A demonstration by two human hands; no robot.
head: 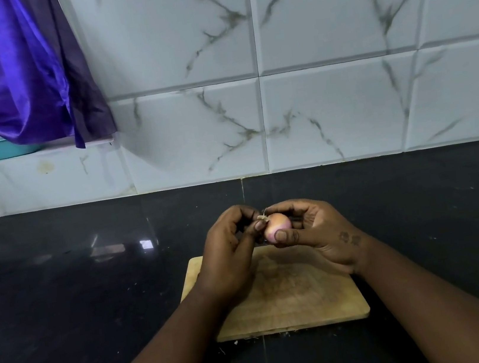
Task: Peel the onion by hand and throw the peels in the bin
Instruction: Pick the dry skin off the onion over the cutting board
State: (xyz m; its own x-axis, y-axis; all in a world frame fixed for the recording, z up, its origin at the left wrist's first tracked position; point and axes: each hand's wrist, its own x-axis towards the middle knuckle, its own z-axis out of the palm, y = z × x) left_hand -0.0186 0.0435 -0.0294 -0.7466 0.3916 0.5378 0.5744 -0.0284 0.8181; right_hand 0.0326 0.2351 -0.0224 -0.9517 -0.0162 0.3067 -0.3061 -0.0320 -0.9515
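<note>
Nearest the camera, pale flecks are lying on the dark desk just beside the front edge of the wooden cutting board; they are probably bits of peel, though they are too small to be sure.

Both hands are working just above the far end of the board, likely so that any loose skin drops onto the wood rather than the desk. The right hand is curling around the small pink onion, with the thumb pressing its near side and the fingers wrapping behind. This is steadying the onion and turning its papery end toward the other hand. The left hand is curling inward, and its thumb and fingertips are pinching the dry tip at the onion's left end, the natural place to start a strip of skin. The onion is being held in the air, touching neither board nor desk. Most of its visible surface is looking smooth and pink, so the peeling is probably well along.

No bin is showing anywhere.

Beyond the hands, the desk is meeting a marbled tiled wall. At far left a purple cloth is hanging over a ledge, partly covering a teal tub.
</note>
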